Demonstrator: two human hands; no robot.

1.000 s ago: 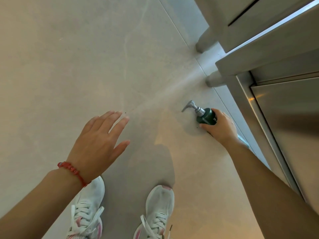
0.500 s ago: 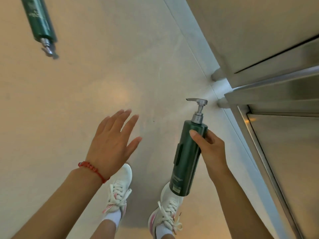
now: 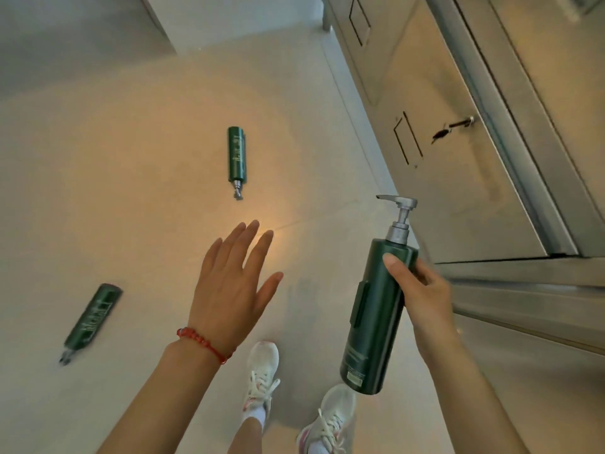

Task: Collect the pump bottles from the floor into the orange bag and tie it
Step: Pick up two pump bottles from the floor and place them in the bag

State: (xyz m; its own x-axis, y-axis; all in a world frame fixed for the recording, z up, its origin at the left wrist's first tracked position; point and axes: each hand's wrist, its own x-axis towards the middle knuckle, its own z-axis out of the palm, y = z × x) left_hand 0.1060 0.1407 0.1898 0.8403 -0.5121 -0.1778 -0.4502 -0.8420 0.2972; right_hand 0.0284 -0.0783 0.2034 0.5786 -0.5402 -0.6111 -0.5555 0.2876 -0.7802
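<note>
My right hand grips a tall dark green pump bottle upright in the air, its grey pump head pointing left. My left hand is spread open above the floor, palm down, holding nothing; a red bead bracelet is on its wrist. A second green pump bottle lies on the pale tiled floor ahead, pump end toward me. A third green pump bottle lies on the floor at the left, tilted, pump end lower left. No orange bag is in view.
Stainless steel cabinets with a latch handle run along the right side. My two white sneakers stand on the floor below my hands. A grey wall base meets the floor at the upper left.
I have lifted the bottle off the floor by the cabinet and straightened up. The view has swung left and up, bringing two more bottles on the floor into sight.
</note>
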